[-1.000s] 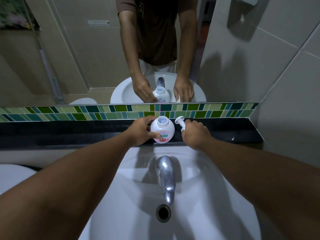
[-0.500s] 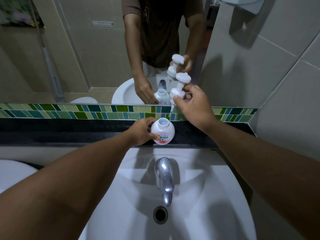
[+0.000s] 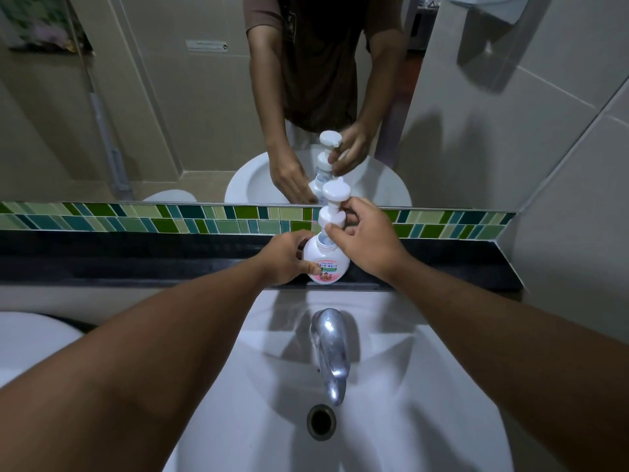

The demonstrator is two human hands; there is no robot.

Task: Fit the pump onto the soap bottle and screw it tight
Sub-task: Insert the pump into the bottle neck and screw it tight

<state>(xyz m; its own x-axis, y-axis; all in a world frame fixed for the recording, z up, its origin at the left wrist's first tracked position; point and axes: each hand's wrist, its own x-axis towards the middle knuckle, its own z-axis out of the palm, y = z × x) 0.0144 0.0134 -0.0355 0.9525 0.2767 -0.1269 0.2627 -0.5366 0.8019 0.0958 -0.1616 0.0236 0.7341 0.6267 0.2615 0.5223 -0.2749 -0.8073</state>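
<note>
Can't see the pump's (image 3: pixel 333 206) tube where it drops into the bottle (image 3: pixel 326 264) neck, the right hand (image 3: pixel 366 238) covers that side. Left hand (image 3: pixel 286 257) hides the bottle's left flank, and the label print is too small to read.

The soap bottle (image 3: pixel 326 264) stands on the ledge (image 3: pixel 136 257) behind the tap (image 3: pixel 329 349), pump (image 3: pixel 332 207) directly above its neck.
</note>
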